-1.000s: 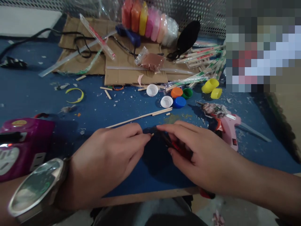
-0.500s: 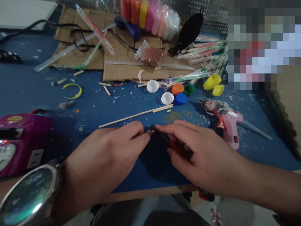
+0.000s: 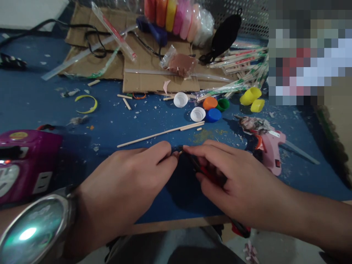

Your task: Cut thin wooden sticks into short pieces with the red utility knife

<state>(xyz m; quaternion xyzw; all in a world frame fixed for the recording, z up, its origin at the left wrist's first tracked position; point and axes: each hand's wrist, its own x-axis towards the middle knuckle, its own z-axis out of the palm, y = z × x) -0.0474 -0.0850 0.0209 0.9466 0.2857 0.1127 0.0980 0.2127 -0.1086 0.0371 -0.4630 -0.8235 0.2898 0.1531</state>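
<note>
My left hand (image 3: 132,179) is closed in a pinch on a thin wooden stick (image 3: 180,152), of which only a short tip shows past the fingers. Around red-and-black pliers or cutters (image 3: 210,176), my right hand (image 3: 239,179) is closed; their dark jaws are at the stick's tip and partly hidden by fingers. The other end of the tool's handles shows below the wrist. Just beyond my hands lie a long wooden stick (image 3: 154,135), a shorter stick (image 3: 192,127) alongside it and a tiny cut piece (image 3: 199,129).
Bottle caps, including a white cap (image 3: 198,114) and a blue cap (image 3: 213,115), lie ahead. A pink glue gun (image 3: 271,146) is at right, a purple power box (image 3: 30,161) at left. Cardboard (image 3: 159,84), wrapped chopsticks (image 3: 242,66) and colored clay packs (image 3: 176,18) are at the back.
The view has shifted slightly, moving the table things a little to the right. Both hands keep nearly the same pose and grip.
</note>
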